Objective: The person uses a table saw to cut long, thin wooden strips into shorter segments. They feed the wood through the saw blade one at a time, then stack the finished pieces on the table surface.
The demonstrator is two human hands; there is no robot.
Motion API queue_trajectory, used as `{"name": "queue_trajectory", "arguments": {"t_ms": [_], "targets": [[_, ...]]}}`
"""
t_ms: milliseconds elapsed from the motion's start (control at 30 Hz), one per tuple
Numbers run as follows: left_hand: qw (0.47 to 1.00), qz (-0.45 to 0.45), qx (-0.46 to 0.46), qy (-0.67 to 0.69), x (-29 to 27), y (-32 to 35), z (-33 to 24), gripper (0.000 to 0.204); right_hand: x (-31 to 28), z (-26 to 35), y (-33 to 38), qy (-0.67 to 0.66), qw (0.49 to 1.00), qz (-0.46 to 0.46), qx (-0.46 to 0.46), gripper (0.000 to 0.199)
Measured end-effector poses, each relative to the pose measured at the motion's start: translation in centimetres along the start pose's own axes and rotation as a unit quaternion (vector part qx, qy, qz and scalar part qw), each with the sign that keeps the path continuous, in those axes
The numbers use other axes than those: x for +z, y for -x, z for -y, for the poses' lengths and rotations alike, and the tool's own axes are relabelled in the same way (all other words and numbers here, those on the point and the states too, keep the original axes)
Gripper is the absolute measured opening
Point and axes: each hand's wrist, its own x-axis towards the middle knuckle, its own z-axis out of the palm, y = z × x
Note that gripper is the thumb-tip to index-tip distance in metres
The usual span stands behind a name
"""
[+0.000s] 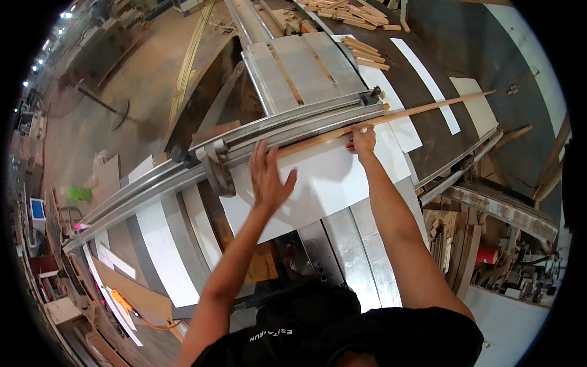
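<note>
A long, thin wooden strip [428,109] lies along a metal fence [293,129] and reaches out past the fence's right end. My right hand [363,142] pinches the strip near its middle, with thumb and fingers curled round its edge. My left hand [269,180] rests by the strip's left end, its fingers stretched out against the fence side and its thumb apart. Beneath both hands is a large white panel [306,196]. A metal flip stop [217,171] hangs from the fence just left of my left hand.
Short wooden pieces [364,52] are piled beyond the fence beside a slotted metal table [299,67]. White strips [160,254] lie at the left, near an orange-yellow tool [121,301] with a cord. Offcuts and a machine frame [501,211] stand at the right.
</note>
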Motion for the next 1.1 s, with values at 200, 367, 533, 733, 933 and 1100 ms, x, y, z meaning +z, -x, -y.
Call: {"name": "queue_trajectory", "arguments": {"t_ms": [200, 367, 533, 733, 933, 1100], "targets": [[0.970, 0.215, 0.002, -0.109, 4.6, -5.6, 2.4, 0.110, 1.1, -2.2, -1.6, -0.034, 0.999, -0.001, 0.035, 0.050], [0.974, 0.200, 0.016, -0.109, 5.5, -5.1, 2.9, 0.111, 2.1, -0.8, 1.1, -0.028, 0.999, 0.015, 0.034, 0.055], [0.975, 0.190, 0.013, -0.118, 5.3, -5.5, 3.0, 0.102, 4.1, -0.8, 2.9, -0.037, 0.999, 0.032, -0.004, 0.053], [0.979, 0.167, 0.030, -0.111, 5.5, -5.4, 3.2, 0.101, 5.4, -0.4, 4.5, -0.035, 0.999, 0.042, 0.002, 0.052], [0.978, 0.148, 0.033, -0.142, 6.5, -5.3, 3.0, 0.097, 5.3, 0.2, 5.6, -0.050, 0.998, 0.042, 0.003, 0.039], [0.969, 0.059, 0.076, -0.228, 8.5, -4.4, 4.3, 0.095, 5.5, 0.1, 5.3, -0.051, 0.997, 0.051, 0.012, 0.067]]}}
